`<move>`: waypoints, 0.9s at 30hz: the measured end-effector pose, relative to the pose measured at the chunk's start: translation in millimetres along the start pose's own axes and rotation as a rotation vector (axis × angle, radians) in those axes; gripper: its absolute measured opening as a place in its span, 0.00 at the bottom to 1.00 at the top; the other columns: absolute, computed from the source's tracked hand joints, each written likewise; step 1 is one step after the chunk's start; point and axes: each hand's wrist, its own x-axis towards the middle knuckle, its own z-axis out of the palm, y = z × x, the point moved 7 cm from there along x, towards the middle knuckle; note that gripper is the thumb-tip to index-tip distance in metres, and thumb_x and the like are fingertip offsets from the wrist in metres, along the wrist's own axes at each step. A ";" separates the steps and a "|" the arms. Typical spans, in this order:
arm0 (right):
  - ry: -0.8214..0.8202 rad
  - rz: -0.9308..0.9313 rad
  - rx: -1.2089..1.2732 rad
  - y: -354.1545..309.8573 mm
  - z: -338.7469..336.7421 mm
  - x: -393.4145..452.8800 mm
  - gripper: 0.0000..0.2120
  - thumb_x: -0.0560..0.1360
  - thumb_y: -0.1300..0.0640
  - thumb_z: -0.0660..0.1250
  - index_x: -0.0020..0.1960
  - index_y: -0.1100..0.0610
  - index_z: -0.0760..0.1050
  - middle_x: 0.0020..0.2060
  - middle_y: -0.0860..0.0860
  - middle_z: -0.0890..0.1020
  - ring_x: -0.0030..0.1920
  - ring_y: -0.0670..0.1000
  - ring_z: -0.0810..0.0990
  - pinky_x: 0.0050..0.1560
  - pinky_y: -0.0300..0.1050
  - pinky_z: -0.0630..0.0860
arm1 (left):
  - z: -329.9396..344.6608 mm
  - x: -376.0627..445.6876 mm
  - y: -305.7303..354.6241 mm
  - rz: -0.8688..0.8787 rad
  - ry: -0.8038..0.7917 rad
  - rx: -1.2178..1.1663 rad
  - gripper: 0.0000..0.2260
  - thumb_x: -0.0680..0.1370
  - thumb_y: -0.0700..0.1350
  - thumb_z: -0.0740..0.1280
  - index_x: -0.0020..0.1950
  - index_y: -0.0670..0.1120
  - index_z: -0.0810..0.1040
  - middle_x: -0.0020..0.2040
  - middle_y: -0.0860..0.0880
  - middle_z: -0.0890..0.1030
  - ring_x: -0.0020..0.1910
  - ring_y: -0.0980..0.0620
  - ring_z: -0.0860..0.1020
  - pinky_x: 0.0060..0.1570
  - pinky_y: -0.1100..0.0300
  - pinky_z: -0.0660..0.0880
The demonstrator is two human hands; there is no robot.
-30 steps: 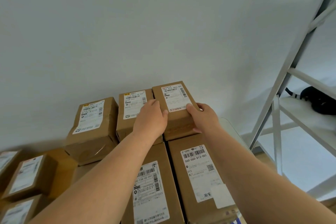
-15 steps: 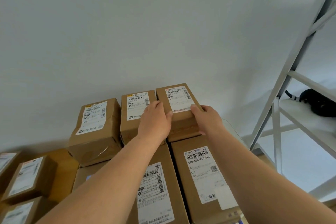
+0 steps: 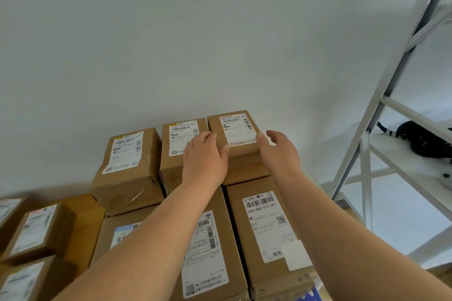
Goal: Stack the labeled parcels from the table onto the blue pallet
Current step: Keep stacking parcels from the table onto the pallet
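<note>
A white wall [image 3: 195, 32] fills the upper frame, and a white rack [image 3: 391, 110] climbs the right edge with a dark object [image 3: 425, 139] on its shelf.

Below, brown parcels sit packed together. Two long ones at lower centre, one labelled 097 [image 3: 205, 252] and one labelled 013 [image 3: 269, 227], lie side by side with labels up, their long axes running from the bottom of the frame toward the wall. A sliver of blue [image 3: 315, 294] shows under the 013 parcel's near corner. Behind them, on a higher tier against the wall, stand three shorter parcels: a left parcel [image 3: 127, 166], a middle parcel [image 3: 181, 139] and the back parcel [image 3: 238, 144] at centre frame. The back parcel stands label up, its long axis also pointing to the wall, touching the middle parcel. More parcels [image 3: 36, 232] lie at lower left on a wooden surface [image 3: 83, 208].

The left hand [image 3: 205, 161] rests on the seam between the middle and back parcels, fingers straight and close together. The right hand [image 3: 278, 154] is just beside the back parcel's right edge, fingers loosely spread, thumb near the label.

Half a second ago both hands gripped the back parcel; since then the right hand has let go and opened, and the parcel has stayed in place.
</note>
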 end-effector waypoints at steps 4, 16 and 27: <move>0.109 -0.179 -0.060 -13.4 5.1 -19.3 0.21 0.80 0.47 0.61 0.72 0.48 0.68 0.68 0.47 0.74 0.69 0.50 0.69 0.68 0.51 0.68 | -10.0 -20.4 -4.1 -0.034 0.074 -0.057 0.23 0.82 0.53 0.58 0.76 0.48 0.64 0.75 0.52 0.64 0.75 0.51 0.59 0.74 0.52 0.54; -0.092 -0.433 0.034 -71.7 62.7 -106.4 0.14 0.81 0.50 0.60 0.66 0.43 0.74 0.65 0.39 0.75 0.69 0.42 0.68 0.69 0.45 0.67 | -65.2 -75.4 -67.6 -0.120 0.238 -0.180 0.20 0.81 0.53 0.61 0.73 0.52 0.66 0.72 0.53 0.68 0.73 0.52 0.62 0.73 0.50 0.57; -0.534 -0.437 0.052 -117.7 274.3 -273.8 0.14 0.81 0.53 0.62 0.64 0.46 0.77 0.58 0.37 0.78 0.60 0.38 0.73 0.57 0.33 0.66 | -167.3 -193.2 -310.3 -0.443 0.344 -0.176 0.19 0.80 0.52 0.62 0.71 0.51 0.69 0.70 0.50 0.70 0.71 0.50 0.66 0.71 0.48 0.62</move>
